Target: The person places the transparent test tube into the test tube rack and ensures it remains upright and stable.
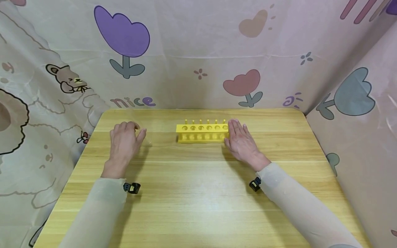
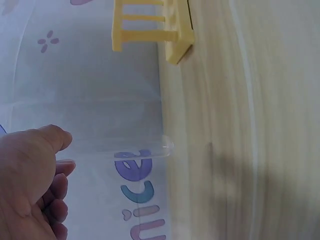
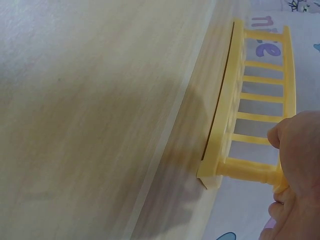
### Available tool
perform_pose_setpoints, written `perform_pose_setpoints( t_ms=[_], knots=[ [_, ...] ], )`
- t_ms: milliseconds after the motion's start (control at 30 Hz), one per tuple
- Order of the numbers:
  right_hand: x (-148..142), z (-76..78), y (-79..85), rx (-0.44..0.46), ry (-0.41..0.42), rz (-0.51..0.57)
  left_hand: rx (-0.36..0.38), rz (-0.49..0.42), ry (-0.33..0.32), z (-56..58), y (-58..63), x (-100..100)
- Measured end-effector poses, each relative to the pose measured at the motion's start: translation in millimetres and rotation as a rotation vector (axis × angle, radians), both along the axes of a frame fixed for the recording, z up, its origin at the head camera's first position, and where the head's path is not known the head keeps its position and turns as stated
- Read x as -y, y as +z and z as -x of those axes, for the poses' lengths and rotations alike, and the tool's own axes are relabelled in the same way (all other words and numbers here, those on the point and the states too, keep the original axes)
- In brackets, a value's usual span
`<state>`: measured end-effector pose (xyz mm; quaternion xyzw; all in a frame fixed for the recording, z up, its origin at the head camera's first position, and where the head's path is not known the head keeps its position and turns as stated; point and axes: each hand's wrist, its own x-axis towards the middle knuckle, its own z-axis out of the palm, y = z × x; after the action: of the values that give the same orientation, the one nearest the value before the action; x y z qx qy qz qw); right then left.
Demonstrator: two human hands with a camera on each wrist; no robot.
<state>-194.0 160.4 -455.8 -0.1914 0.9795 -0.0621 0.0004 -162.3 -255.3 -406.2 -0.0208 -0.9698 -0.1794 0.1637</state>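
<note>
A yellow test tube rack (image 1: 203, 137) stands upright on the table, with a row of round holes and short pegs behind them. My left hand (image 1: 124, 143), well to its left, pinches a clear test tube (image 2: 125, 148) between thumb and fingers. In the left wrist view the tube's rounded end points away from the hand; it barely shows from the head. My right hand (image 1: 243, 143) rests against the rack's right end, fingers straight and close together. Its thumb touches the rack (image 3: 225, 115) near the front corner. No tube shows in the rack.
The wooden table (image 1: 198, 193) reaches back to a printed curtain (image 1: 186, 34), which also hangs along both sides. A small black camera (image 1: 132, 188) is strapped to the left wrist and another camera (image 1: 255, 184) to the right.
</note>
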Motion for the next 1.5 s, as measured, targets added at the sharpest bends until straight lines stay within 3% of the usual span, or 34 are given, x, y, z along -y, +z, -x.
perform_pose_setpoints(
  t_ms=[533, 1033, 1267, 1500],
  knots=[
    [-1.0, 1.3, -0.4, -0.004, 0.001, 0.011, -0.086, -0.029, -0.065, 5.4, 28.1, -33.2],
    [-2.2, 2.2, -2.2, -0.013, -0.001, 0.007, -0.114, -0.03, -0.147, 21.6, 56.0, -76.9],
    [-2.7, 2.2, -3.4, -0.02, -0.001, 0.005, -0.167, -0.012, -0.209, 31.8, 55.8, -98.3],
    [-1.0, 1.3, -2.4, -0.012, 0.007, 0.009, -0.1, 0.002, -0.214, 40.5, 48.6, -109.8]
  ],
)
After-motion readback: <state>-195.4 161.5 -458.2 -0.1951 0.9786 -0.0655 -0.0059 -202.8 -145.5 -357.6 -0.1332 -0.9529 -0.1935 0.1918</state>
